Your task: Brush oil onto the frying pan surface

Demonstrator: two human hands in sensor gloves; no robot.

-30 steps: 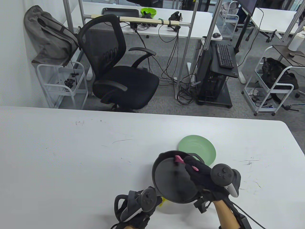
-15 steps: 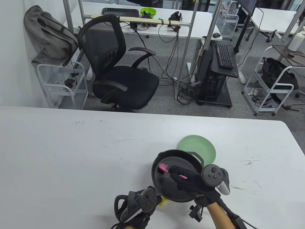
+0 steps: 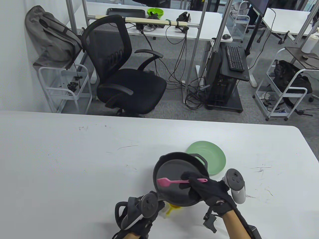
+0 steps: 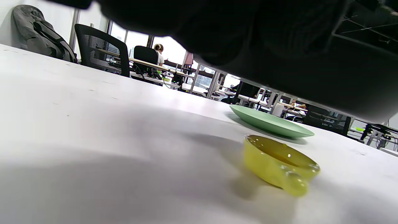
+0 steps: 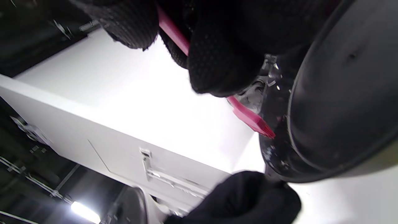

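A black frying pan (image 3: 172,169) is held up off the table and tilted. My left hand (image 3: 139,219) grips its handle at the near edge, the fingers hidden under the tracker. My right hand (image 3: 199,185) pinches the handle of a pink silicone brush (image 3: 165,182). The brush head lies on the left part of the pan's inner surface. In the right wrist view my fingers (image 5: 217,56) hold the brush (image 5: 248,118) beside the pan (image 5: 342,109). The pan's dark underside (image 4: 311,68) fills the top of the left wrist view.
A small yellow oil dish (image 3: 172,208) sits on the table under the pan's near edge and shows in the left wrist view (image 4: 279,163). A green plate (image 3: 211,156) lies just behind the pan, also in the left wrist view (image 4: 270,121). The white table (image 3: 74,161) stretches left.
The brush head swept from the pan's far edge across to its left side. My right hand turned and drew nearer. The pan shifted slightly left with my left hand.
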